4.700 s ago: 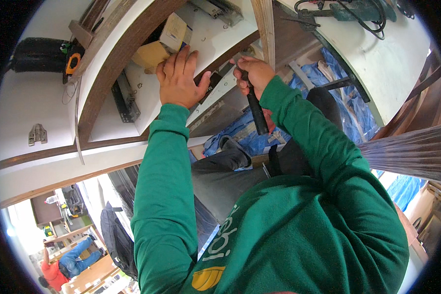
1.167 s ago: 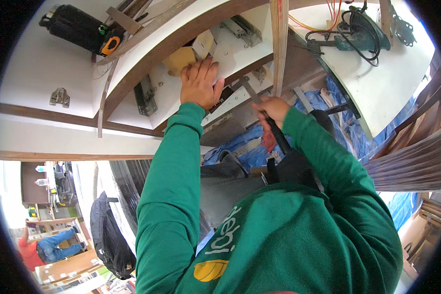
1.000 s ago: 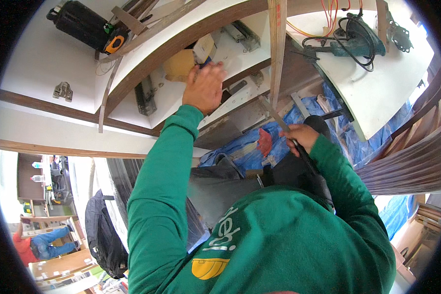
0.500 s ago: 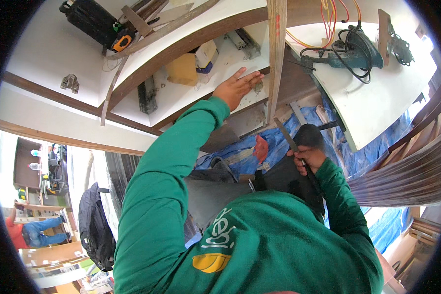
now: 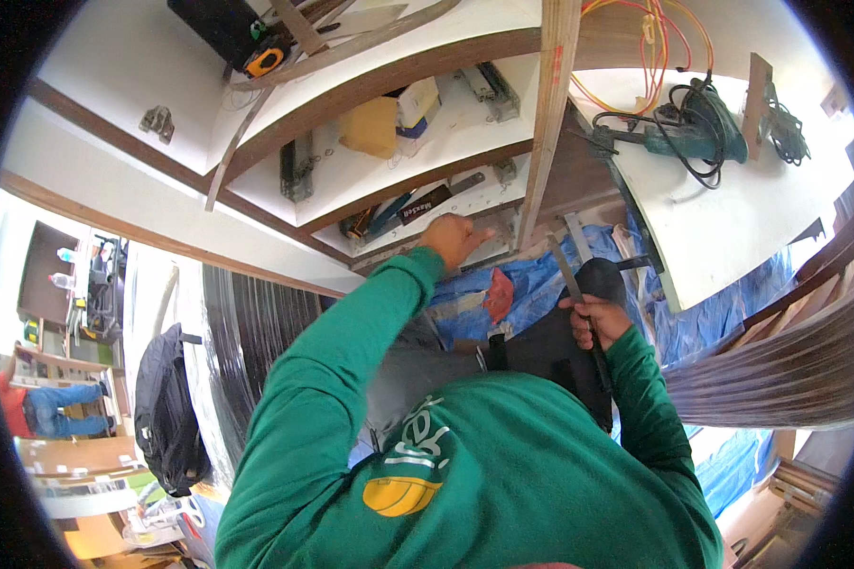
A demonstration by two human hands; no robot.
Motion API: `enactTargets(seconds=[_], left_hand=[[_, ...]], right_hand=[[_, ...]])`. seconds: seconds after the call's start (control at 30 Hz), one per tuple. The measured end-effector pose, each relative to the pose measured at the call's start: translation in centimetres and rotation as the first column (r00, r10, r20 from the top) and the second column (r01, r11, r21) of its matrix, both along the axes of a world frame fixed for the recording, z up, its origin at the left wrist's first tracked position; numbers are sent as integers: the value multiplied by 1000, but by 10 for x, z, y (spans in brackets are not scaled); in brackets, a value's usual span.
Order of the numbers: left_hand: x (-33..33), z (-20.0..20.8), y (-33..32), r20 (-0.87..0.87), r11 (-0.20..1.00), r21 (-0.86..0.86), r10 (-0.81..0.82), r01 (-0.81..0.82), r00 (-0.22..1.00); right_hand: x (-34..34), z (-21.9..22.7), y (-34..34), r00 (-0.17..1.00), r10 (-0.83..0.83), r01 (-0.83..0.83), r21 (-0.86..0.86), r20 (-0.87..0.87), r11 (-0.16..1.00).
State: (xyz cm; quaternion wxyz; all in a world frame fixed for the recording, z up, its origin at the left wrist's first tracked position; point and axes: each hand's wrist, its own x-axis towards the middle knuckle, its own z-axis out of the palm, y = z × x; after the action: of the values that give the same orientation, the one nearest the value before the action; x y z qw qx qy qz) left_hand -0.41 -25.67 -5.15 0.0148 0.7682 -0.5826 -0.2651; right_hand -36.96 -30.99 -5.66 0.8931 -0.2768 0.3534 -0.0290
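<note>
My left hand (image 5: 454,239) is at the front of the lower shelf (image 5: 365,248), one digit stretched out to the right, the others partly hidden. Nothing shows in it. In that shelf lie a black flat box (image 5: 425,205) and hand tools with dark blue and orange parts (image 5: 375,220). Over my dark-trousered knee, my right hand (image 5: 600,321) is closed around a file (image 5: 566,268), a long flat grey blade with a black handle. Its blade points up and away from me.
The middle shelf holds a yellowish packet (image 5: 370,128), a small box (image 5: 417,102) and metal drawer slides (image 5: 297,169). At right, a corded power drill (image 5: 697,133) lies on a white panel (image 5: 740,223). An upright wooden strip (image 5: 548,123) stands between. Blue sheeting (image 5: 541,261) covers the floor. A person (image 5: 52,403) works far left.
My left hand has drawn down toward me from the shelf edge, its spread fingers now partly curled. The lower shelf's contents have come into sight. My right hand still holds the file.
</note>
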Motion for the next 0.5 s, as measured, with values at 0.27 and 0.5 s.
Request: enactTargets(seconds=[0.27,0.5], left_hand=[[-65,4,-73,-891,551,226,-216,-803,-399],[-41,19,-57,-744,496,423,-287,-758,-603]], right_hand=[[9,-10,-6,995,92,-91,-7,29,996],[-2,-11,-7,996,57,-58,16,71,998]])
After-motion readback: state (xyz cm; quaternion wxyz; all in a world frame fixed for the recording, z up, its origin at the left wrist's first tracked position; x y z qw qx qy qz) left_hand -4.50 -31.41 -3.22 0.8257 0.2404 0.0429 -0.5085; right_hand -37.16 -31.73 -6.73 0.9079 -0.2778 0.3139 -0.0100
